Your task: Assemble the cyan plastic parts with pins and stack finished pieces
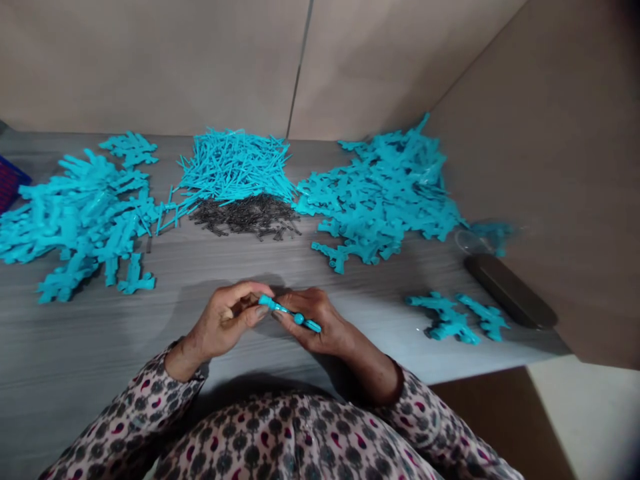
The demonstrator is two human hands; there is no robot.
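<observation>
Between my two hands is a turquoise plastic toy gun [300, 319], held low over the near part of the table and seen edge-on. My left hand [227, 319] pinches its left end between thumb and fingers. Around its body the fingers and thumb of my right hand [317, 319] are closed, covering part of it. Beyond my hands lie a heap of thin turquoise sticks [237, 163] and, in front of those, a pile of small dark pins [247, 217]. Whether a pin is in my fingers cannot be made out.
Turquoise gun-shaped pieces form a large heap at the left [75, 207] and another at the right [385, 190]. A few toy guns [445, 317] lie near the right edge, beside a dark elongated case [510, 290]. Panels [150, 67] wall the table's back and right.
</observation>
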